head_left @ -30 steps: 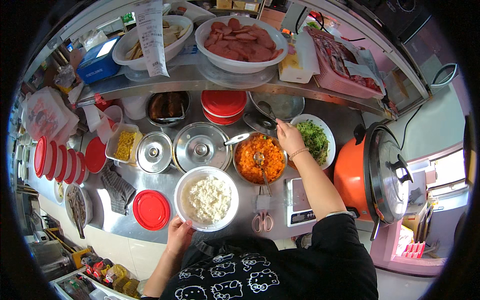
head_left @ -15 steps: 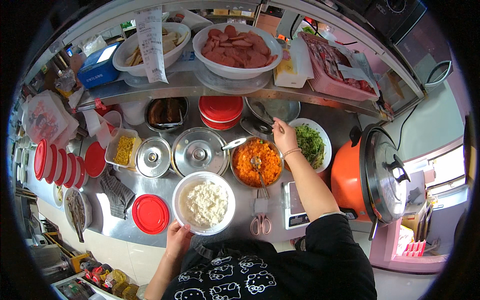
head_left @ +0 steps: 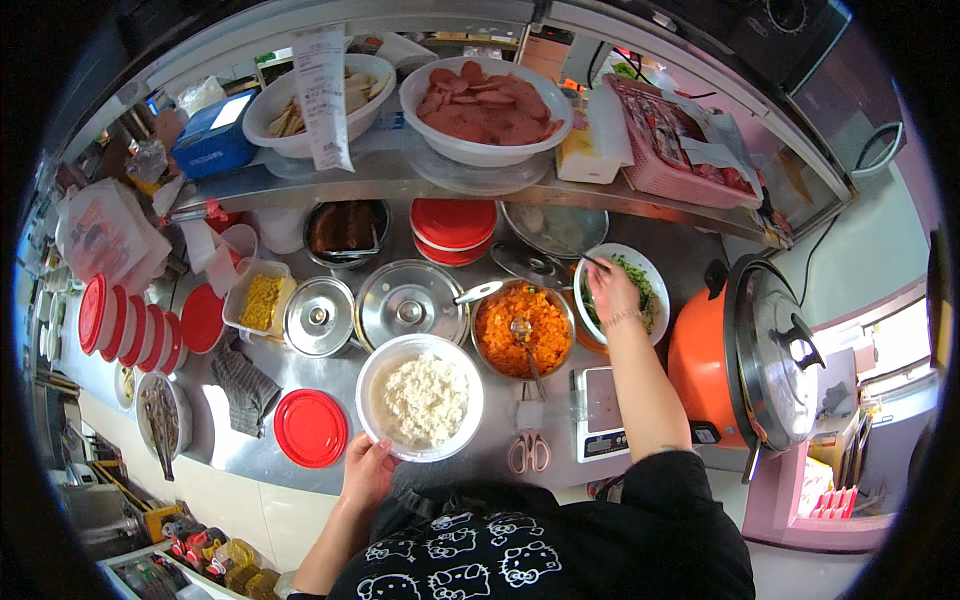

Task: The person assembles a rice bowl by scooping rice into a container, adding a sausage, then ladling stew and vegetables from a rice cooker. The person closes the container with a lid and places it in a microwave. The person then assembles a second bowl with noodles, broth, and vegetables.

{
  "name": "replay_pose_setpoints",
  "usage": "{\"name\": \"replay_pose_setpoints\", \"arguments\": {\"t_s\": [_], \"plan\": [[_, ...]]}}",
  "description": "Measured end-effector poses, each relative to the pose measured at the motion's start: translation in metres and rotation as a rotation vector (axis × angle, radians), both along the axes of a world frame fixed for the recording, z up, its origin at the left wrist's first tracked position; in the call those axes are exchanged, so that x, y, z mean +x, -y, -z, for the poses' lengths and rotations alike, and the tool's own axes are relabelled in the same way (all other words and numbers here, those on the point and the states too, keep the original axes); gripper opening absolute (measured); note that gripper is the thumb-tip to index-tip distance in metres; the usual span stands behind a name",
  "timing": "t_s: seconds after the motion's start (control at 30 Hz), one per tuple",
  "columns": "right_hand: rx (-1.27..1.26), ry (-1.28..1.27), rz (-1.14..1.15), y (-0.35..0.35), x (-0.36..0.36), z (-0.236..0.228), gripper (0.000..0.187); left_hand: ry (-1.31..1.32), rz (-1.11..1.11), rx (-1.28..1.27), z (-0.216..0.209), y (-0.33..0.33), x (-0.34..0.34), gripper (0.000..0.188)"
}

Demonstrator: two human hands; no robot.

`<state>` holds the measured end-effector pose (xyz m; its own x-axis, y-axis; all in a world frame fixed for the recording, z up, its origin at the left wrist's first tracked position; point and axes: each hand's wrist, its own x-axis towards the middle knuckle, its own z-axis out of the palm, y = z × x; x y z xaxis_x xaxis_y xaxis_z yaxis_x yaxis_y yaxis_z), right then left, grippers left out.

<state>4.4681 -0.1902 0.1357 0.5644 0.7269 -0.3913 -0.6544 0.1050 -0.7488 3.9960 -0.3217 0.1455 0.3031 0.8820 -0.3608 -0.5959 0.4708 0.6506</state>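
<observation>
My left hand (head_left: 370, 470) grips the near-left rim of a round white plastic bowl (head_left: 470, 385), thumb over the edge. White rice (head_left: 425, 400) fills the middle of the bowl. My right hand (head_left: 612, 292) is over a white bowl (head_left: 655, 280) of chopped greens (head_left: 637, 275), closed on a thin dark-handled utensil (head_left: 595, 262). The utensil's working end is hidden. Between the hands stands a metal bowl of diced orange vegetable (head_left: 500, 325), a metal spoon (head_left: 527, 345) resting in it.
Right of the greens stands an orange cooker (head_left: 695, 350). A scale (head_left: 600, 415) and pink scissors (head_left: 528, 455) lie near the front edge. Lidded metal pots (head_left: 410, 305), a corn tub (head_left: 262, 300) and a red lid (head_left: 310, 428) are leftward. Overhead, a shelf (head_left: 380, 185) carries bowls.
My right hand has moved right and nearer, from behind the orange vegetable to over the greens, utensil still held. My left hand stays on the rice bowl. The whole view has shifted slightly.
</observation>
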Motion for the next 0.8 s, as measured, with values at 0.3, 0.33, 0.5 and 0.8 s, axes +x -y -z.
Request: {"name": "replay_pose_setpoints", "arguments": {"t_s": [0.3, 0.33, 0.5, 0.8], "plan": [[0.137, 0.566, -0.172, 0.166, -0.104, -0.105, 0.035, -0.094, 0.038, 0.026, 0.013, -0.018, 0.009, 0.025], [0.201, 0.606, -0.224, 0.179, -0.115, -0.111, 0.034, -0.077, 0.018, 0.048, 0.015, -0.019, 0.010, 0.026], [0.299, 1.468, -0.579, 0.211, -0.170, -0.117, 0.028, -0.009, 0.000, 0.072, 0.006, -0.022, 0.011, 0.026], [0.310, 1.516, -0.550, 0.226, -0.184, -0.139, 0.035, 0.044, -0.010, 0.118, 0.006, -0.014, -0.003, 0.025]]}}
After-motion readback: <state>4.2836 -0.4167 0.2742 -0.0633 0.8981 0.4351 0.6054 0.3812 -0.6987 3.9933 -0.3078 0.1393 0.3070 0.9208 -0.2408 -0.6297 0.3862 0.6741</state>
